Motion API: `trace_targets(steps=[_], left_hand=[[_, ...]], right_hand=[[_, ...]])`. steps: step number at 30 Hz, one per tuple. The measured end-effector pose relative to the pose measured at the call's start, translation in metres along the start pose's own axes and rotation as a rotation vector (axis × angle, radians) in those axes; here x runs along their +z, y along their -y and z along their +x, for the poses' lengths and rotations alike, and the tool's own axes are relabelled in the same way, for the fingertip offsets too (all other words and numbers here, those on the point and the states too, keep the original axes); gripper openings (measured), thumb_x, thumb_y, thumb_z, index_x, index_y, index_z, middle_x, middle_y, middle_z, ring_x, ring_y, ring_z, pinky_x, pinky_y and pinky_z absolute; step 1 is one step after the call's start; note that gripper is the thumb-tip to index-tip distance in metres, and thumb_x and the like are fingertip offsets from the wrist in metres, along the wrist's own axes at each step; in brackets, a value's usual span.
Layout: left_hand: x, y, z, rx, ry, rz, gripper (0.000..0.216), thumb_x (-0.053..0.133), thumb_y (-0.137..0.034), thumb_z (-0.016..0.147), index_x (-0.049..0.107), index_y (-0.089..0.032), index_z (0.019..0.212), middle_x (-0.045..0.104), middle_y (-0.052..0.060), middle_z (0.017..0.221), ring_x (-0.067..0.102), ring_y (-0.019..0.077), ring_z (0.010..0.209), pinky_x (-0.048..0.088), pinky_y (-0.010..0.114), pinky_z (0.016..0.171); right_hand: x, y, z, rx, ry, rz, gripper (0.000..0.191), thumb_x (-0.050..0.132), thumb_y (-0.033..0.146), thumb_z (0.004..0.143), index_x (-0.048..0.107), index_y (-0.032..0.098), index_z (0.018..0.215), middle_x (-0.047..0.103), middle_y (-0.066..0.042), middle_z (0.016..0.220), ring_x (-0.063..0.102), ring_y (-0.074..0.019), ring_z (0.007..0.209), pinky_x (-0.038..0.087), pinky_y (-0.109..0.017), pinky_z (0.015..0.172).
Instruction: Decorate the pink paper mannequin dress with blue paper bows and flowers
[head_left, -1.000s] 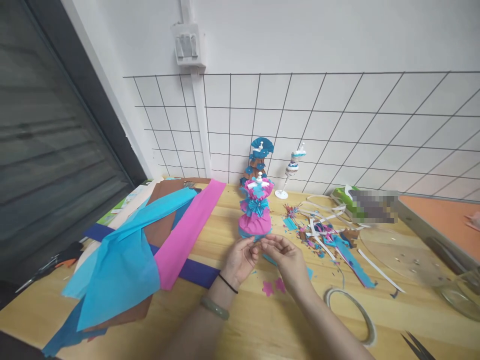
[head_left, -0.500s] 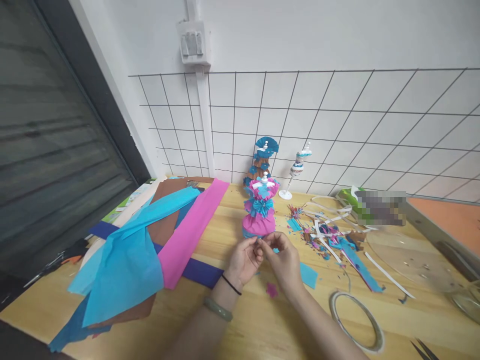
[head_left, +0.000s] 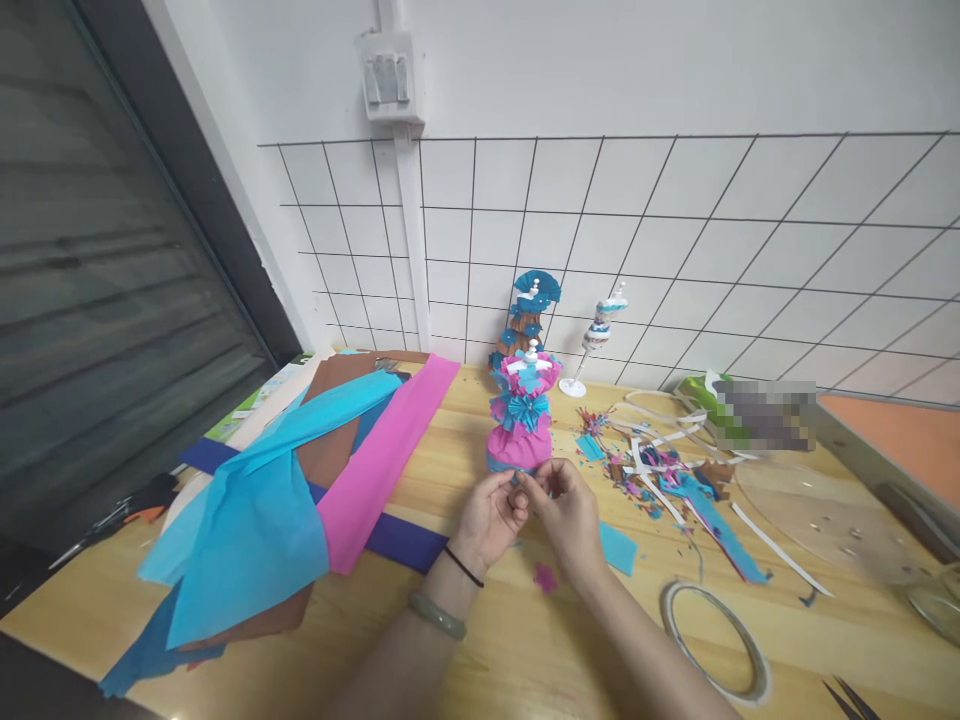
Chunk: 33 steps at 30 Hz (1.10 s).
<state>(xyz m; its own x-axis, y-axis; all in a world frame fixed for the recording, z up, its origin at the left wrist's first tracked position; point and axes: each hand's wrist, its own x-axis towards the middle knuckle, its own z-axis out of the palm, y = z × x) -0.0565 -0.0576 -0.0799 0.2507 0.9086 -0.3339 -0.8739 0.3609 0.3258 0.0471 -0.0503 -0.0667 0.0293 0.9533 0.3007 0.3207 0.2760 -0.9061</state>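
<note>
My left hand (head_left: pixel 489 518) and my right hand (head_left: pixel 564 512) meet fingertip to fingertip over the wooden table (head_left: pixel 525 650), pinching a tiny piece of paper too small to name. Just beyond them stands a small mannequin in a pink and blue paper dress (head_left: pixel 522 425). Behind it stand a second figure in a brown and teal dress (head_left: pixel 527 310) and a bare white stand (head_left: pixel 592 345). A pink paper flower (head_left: pixel 545 577) lies under my right wrist, and a blue paper square (head_left: pixel 619 549) lies to its right.
Crepe paper sheets in light blue (head_left: pixel 247 510), pink (head_left: pixel 379 470), brown and dark blue cover the table's left. Paper scraps (head_left: pixel 660 475) litter the right. A tape ring (head_left: pixel 714 640), scissors tips (head_left: pixel 847 697), a clear disc (head_left: pixel 817 515) and a wire grid (head_left: pixel 675 260) on the wall.
Both hands have risen slightly toward the pink dress and stayed pinched together. The camera has shifted a little, and one pink flower now lies hidden under my right arm.
</note>
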Motion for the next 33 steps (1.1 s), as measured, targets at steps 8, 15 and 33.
trace_targets(steps=[8,15,33], left_hand=[[-0.0002,0.0007,0.0005,0.018,-0.004,0.022,0.012,0.047,-0.012,0.079,0.055,-0.008,0.071,0.056,0.001,0.055,0.049,0.0046,0.039,0.037,0.014,0.036],[0.0008,0.0028,-0.0002,0.082,-0.033,0.078,0.005,0.057,-0.010,0.072,0.054,-0.010,0.068,0.057,-0.001,0.055,0.048,0.0037,0.039,0.035,0.013,0.036],[0.0012,0.0043,-0.0001,0.123,-0.064,0.129,0.009,0.062,-0.010,0.064,0.054,-0.010,0.064,0.057,-0.002,0.056,0.045,0.0021,0.037,0.031,0.013,0.036]], right_hand=[[0.0011,-0.0021,0.0016,0.011,0.000,-0.017,0.021,0.060,0.036,0.071,0.047,0.020,0.067,0.045,0.004,0.058,0.041,-0.0115,0.053,0.035,-0.024,0.052],[0.0009,-0.0014,0.0029,0.009,0.001,-0.052,0.019,0.059,0.031,0.071,0.044,0.020,0.065,0.044,0.005,0.057,0.041,-0.0108,0.051,0.034,-0.023,0.050],[-0.0059,-0.0060,0.0022,-0.210,0.048,-0.437,0.015,0.053,0.027,0.074,0.043,0.020,0.066,0.045,0.004,0.056,0.043,-0.0111,0.051,0.032,-0.022,0.051]])
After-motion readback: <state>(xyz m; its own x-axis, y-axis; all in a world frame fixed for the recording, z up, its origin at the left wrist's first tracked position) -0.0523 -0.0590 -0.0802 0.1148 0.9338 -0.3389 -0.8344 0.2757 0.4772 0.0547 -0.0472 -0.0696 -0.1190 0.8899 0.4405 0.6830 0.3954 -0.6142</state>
